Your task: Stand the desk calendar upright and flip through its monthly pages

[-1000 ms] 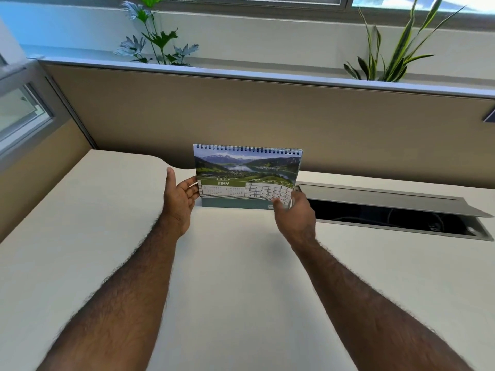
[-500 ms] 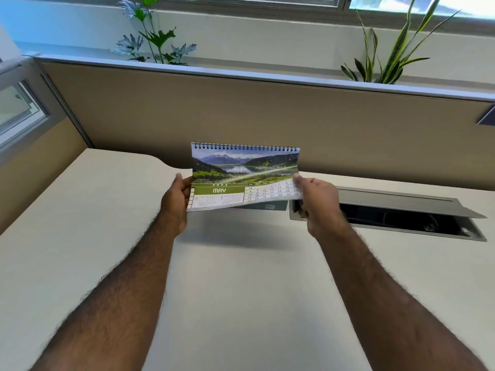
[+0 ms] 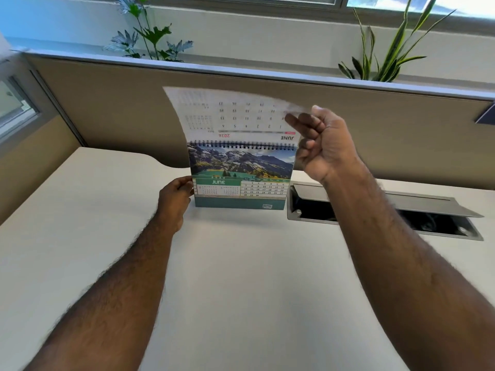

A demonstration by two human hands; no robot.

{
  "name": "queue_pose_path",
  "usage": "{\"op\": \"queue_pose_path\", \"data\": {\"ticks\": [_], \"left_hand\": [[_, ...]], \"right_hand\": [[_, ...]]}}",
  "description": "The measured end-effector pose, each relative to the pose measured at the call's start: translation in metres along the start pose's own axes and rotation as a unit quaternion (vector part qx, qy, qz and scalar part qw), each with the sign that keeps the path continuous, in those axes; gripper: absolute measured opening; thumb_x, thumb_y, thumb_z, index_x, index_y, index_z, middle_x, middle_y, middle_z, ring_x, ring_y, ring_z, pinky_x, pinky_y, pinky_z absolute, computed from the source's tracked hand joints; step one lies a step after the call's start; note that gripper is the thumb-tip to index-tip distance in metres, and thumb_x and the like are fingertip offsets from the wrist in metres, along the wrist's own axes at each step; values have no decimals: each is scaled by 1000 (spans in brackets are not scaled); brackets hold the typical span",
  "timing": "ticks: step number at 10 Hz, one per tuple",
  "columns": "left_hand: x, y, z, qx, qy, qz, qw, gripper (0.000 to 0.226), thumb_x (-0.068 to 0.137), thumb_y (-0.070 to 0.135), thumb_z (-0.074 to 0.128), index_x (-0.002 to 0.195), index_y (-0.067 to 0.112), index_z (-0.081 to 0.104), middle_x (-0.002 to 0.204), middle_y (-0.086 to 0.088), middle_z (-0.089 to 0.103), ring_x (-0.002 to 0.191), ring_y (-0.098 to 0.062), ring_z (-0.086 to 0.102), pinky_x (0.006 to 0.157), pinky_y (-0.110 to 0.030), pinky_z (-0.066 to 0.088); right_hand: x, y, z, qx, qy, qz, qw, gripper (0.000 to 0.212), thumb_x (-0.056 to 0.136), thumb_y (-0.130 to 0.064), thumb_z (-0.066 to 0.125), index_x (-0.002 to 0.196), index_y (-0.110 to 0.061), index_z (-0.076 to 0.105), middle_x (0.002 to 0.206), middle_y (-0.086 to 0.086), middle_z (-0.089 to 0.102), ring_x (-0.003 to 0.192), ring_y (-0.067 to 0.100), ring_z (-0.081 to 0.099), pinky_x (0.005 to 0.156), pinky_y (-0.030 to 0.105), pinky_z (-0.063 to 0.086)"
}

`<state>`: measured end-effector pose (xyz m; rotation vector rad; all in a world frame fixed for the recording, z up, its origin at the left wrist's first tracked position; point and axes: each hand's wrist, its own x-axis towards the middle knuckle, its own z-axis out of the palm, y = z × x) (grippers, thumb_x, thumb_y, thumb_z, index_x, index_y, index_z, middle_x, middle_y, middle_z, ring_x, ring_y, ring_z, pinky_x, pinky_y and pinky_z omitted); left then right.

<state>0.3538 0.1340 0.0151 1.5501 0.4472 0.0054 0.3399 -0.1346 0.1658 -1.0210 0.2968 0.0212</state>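
The spiral-bound desk calendar (image 3: pixel 241 180) stands upright on the white desk (image 3: pixel 241 277), showing a mountain-lake photo and the JUNE grid. My left hand (image 3: pixel 175 194) grips its left edge and steadies it. My right hand (image 3: pixel 321 140) pinches the right edge of the flipped page (image 3: pixel 230 113), which is raised above the spiral binding. The back of that page faces me, with an upside-down June grid, and its top edge is blurred by motion.
An open grey cable tray (image 3: pixel 388 212) with a raised lid is set into the desk just right of the calendar. A beige partition (image 3: pixel 107 108) runs behind the desk. Two potted plants, one (image 3: pixel 150 36) and another (image 3: pixel 388 49), stand on the ledge beyond.
The MAY page, lifted at its bottom edge half a second ago, has swung up over the spiral binding in my right hand. JUNE now shows. My left hand stays at the left edge.
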Motion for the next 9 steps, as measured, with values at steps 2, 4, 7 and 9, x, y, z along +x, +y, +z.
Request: {"op": "queue_pose_path", "data": {"ticks": [2,4,7,9], "left_hand": [[-1,1,3,3,11,5,1000,16,99,13,49,108,17,61,109,-4,67,99,-20,60,72,-22,44],[0,-1,0,0,4,9,1000,16,99,14,49,106,19,62,111,-5,68,101,-20,62,76,-25,44],[0,-3,-1,10,5,17,1000,15,99,15,48,105,20,62,110,-4,68,101,-20,62,73,-22,44],[-7,3,-10,93,46,24,994,25,97,18,51,118,15,64,128,-6,65,118,-26,57,97,-37,47]], "right_hand": [[20,-4,3,-34,4,12,999,57,95,-61,41,111,-11,64,121,5,72,44,7,37,44,20,32],[27,14,-12,-193,44,14,980,72,94,-70,30,131,-12,54,126,3,64,51,5,39,45,21,37],[24,48,-25,-231,88,80,966,78,90,-77,26,117,-14,63,100,4,67,58,9,49,47,22,40],[9,48,-26,-398,134,-30,907,74,95,-69,21,111,-9,60,104,8,63,79,20,52,66,31,43]]}}
